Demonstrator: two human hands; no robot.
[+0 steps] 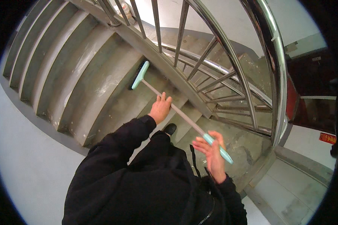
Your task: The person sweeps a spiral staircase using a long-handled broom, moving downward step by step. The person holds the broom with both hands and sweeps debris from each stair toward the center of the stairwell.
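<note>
A floor brush with a mint-green head (pixel 141 75) and dark bristles slants across the stairs. Its bristles face a step's riser (pixel 124 84) at the left; whether they touch it I cannot tell. My left hand (pixel 161 108) is around the grey-pink pole (pixel 186 116), not far below the head. At the pole's other end, the mint-green grip (pixel 226 155) rests in my right hand (pixel 214 154), between thumb and palm, with the fingers loosely extended. The far tip of the grip sticks out past this hand.
Curved concrete steps (pixel 87 76) fan out on the left beside a white wall (pixel 31 163). A shiny metal railing (pixel 222 36) with bars runs along the right. My dark shoe (pixel 170 128) stands on a step. A tiled floor (pixel 284 191) shows at lower right.
</note>
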